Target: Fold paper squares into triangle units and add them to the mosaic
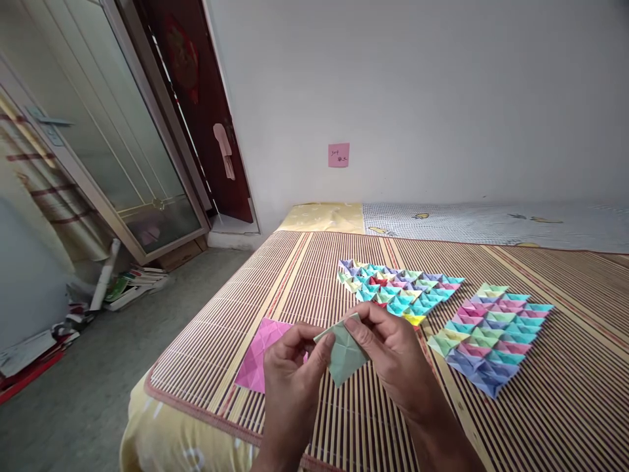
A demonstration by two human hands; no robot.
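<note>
A pale green folded paper [346,357] with crease lines hangs point-down between my two hands, above the mat. My left hand [297,373] pinches its left corner between thumb and fingers. On the upper right edge, the thumb and fingers of my right hand [393,351] are closed on it too. Behind my left hand lies a creased pink paper sheet [253,360], partly covered by that hand. Beyond my hands sits a block of many-coloured folded paper boats [407,285] in rows, its near edge partly hidden. A second block of paper boats [491,334] lies to the right.
A striped bamboo mat [206,367] covers the bed, with yellow cloth [167,432] showing at its near left edge. A pink note [339,155] sticks to the wall. Books [132,288] lie on the floor at left, near a glass door [122,131].
</note>
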